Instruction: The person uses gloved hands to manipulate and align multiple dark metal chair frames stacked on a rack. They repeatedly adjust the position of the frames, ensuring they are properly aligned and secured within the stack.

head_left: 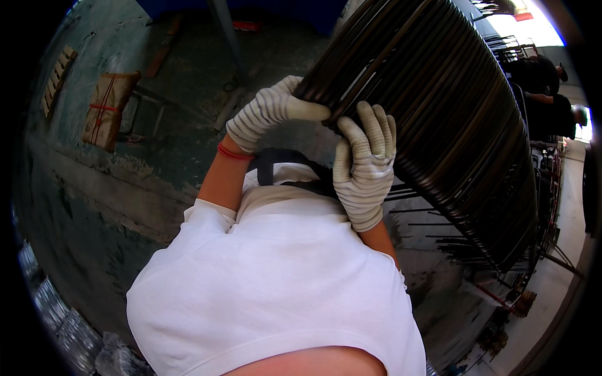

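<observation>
- Fingers (374, 128) of the right hand (369, 164), in a white knitted glove with grey stripes, are parted and loosely bent, with the thumb standing apart from them; the tips lie over the near edge of the long, dark, glossy row of thin metal tubes (439, 103), though whether they press on it cannot be told.
- On the left hand (268, 111), in a matching striped glove, the thumb stretches rightward across the near left corner of the row; the other fingers are largely hidden, so their grip cannot be told.
- The row, its tubes packed side by side, slants from the top centre down to the right.
- Around the left wrist sits a thin red beaded bracelet (234, 152).
- Between the forearms is the wearer's white short-sleeved shirt (276, 276).
- Below the row, several thin dark rods (426, 224) point leftward.
- At the left, a brown wrapped package bound with red straps (100, 125) rests on the worn grey-green floor (150, 175), near a pale wooden slatted pallet (58, 81).
- At the far right are two people in dark clothing (533, 74).
</observation>
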A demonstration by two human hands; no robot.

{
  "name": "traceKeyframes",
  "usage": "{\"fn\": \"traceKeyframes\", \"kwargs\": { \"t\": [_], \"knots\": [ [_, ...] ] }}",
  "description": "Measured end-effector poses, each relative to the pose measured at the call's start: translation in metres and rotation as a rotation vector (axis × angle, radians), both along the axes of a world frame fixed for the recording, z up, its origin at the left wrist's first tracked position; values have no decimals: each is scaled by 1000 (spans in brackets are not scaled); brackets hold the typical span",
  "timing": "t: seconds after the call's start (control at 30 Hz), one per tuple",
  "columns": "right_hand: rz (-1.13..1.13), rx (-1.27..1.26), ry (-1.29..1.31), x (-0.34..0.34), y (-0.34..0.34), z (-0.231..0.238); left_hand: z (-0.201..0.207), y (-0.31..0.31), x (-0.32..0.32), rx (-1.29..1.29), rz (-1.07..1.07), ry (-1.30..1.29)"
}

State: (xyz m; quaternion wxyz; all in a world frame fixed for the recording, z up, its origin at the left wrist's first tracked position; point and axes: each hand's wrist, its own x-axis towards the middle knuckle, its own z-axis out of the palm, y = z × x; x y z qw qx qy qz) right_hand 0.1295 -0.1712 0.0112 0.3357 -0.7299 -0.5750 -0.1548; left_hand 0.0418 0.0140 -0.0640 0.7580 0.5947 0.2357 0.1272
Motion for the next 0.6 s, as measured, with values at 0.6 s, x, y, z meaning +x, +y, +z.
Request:
{"fn": "traceKeyframes", "kwargs": {
  "t": [0.6],
  "knots": [
    [25,7,33,-8,-8,6,46,-11,-28,20,178,-386]
  ]
}}
